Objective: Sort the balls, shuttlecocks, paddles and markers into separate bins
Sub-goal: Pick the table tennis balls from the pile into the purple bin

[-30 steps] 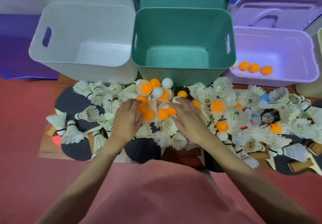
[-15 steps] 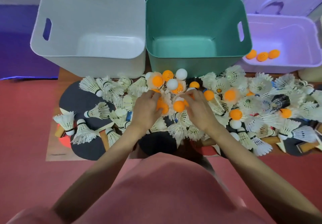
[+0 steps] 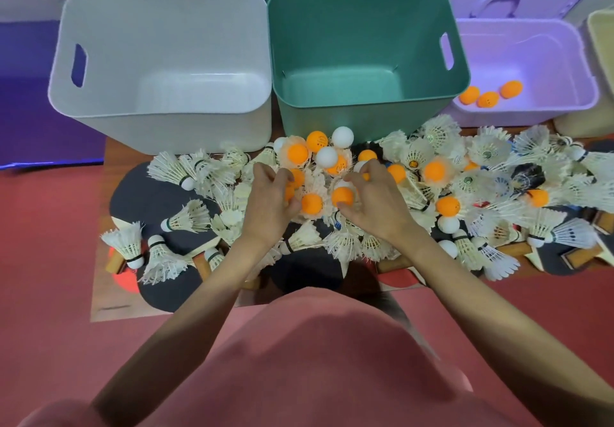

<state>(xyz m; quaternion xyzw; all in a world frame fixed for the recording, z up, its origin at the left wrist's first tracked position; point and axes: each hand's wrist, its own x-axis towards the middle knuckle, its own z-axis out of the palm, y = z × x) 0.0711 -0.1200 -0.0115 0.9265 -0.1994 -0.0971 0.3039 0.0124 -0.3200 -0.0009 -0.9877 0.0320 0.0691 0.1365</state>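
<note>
The head view looks down on a heap of white shuttlecocks (image 3: 345,214) spread across a low wooden tabletop (image 3: 99,297), with orange and white balls scattered through it and dark paddles (image 3: 143,194) lying flat underneath, their wooden handles poking out at the near edge. Both hands are in the middle of the heap. The left hand (image 3: 269,200) is curled, its fingertips closed round small orange balls at its fingers, one showing just above the knuckles and another partly hidden beneath them. The right hand (image 3: 375,200) is also curled, thumb and fingers pinching an orange ball (image 3: 342,196) that sits between the two hands; a second orange ball (image 3: 311,203) lies touching the left hand's fingers just beside it. Behind the hands a cluster of balls rests against the foot of the green bin (image 3: 365,61), among them a white ball (image 3: 342,136) and another white one (image 3: 326,156). The green bin stands in the centre of the row; to its left, touching it, is the white bin (image 3: 159,54). To the right stands the lilac bin (image 3: 531,61), with three orange balls (image 3: 488,99) lying together on its floor near the front left corner. A cream bin (image 3: 601,44) shows only at the right edge. No markers can be made out in the heap. A pink garment fills the bottom of the view.
</note>
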